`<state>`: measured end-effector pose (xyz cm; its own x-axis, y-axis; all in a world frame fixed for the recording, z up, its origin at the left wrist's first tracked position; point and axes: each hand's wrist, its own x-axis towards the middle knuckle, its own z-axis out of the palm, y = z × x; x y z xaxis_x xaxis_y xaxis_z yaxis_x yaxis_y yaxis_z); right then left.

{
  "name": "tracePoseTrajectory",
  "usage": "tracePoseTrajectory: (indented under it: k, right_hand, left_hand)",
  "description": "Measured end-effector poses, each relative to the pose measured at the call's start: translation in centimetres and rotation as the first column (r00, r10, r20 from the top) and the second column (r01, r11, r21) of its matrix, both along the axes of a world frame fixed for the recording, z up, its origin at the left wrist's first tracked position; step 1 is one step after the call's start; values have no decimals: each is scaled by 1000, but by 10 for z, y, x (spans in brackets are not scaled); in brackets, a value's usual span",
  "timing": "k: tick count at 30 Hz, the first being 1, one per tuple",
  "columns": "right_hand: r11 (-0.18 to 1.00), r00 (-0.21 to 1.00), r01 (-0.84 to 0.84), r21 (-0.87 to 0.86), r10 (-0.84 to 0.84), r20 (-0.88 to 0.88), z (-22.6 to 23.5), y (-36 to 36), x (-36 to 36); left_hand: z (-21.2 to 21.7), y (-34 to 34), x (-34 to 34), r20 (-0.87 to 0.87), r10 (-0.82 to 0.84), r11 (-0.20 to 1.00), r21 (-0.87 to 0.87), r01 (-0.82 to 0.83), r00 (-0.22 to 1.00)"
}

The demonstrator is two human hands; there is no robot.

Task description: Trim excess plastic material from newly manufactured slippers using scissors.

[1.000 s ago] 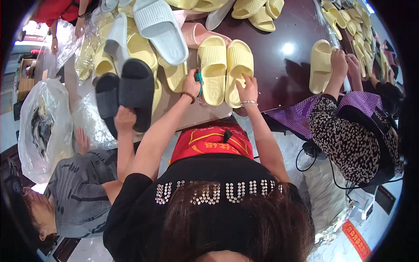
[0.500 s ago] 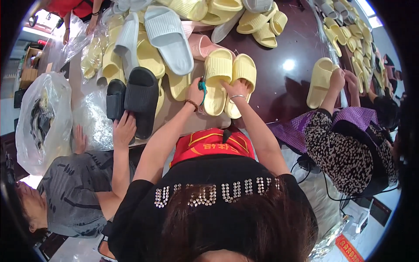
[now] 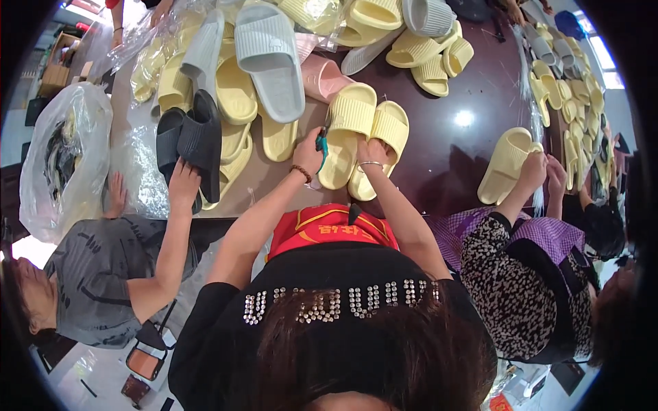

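Plastic, far left first: a clear bag (image 3: 62, 161) bulges at the table's left edge with dark shapes inside, and a co-worker in a grey shirt (image 3: 103, 274) sits below it. That person's raised hand (image 3: 184, 181) presses against a pair of black slippers (image 3: 188, 147) standing on the brown table (image 3: 452, 157). Behind them lie pale yellow slippers under clear film (image 3: 147, 65) and one large grey slipper (image 3: 269, 58) tilted sole-up, with a pink slipper (image 3: 322, 77) just beside it.

Moving toward the middle, my left hand (image 3: 310, 152) rests at the left edge of the yellow slipper pair (image 3: 363, 140). Its fingers are curled around a small teal tool (image 3: 321, 142), which lies against the left slipper's side; I cannot tell what kind of tool it is. A beaded bracelet (image 3: 299, 173) circles that wrist.

The pair itself lies side by side, touching, toes pointing away from me, near the table's front edge. My right hand (image 3: 372, 152) sits on the heel end of the pair, fingers bent and pressed down on the foam between the two slippers; whether they pinch anything I cannot tell. A thin bangle (image 3: 370, 164) hangs on that wrist.

Further right, another co-worker in a patterned top (image 3: 510, 274) holds a single yellow slipper (image 3: 506, 164) upright. More yellow slippers (image 3: 572, 96) line the far right edge.
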<state>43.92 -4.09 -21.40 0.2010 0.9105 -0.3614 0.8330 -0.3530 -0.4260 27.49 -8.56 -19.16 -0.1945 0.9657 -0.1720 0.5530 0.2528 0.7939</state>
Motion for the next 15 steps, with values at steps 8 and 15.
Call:
tracePoseTrajectory:
  k: [8, 15]
  right_hand:
    - [927, 975, 7, 374, 76, -207, -99, 5, 61]
    - [767, 244, 634, -99, -320, -915, -7, 39, 54]
  left_hand:
    - [43, -29, -4, 251, 9, 1000, 14, -13, 968]
    - [78, -48, 0, 636, 112, 994, -85, -75, 763]
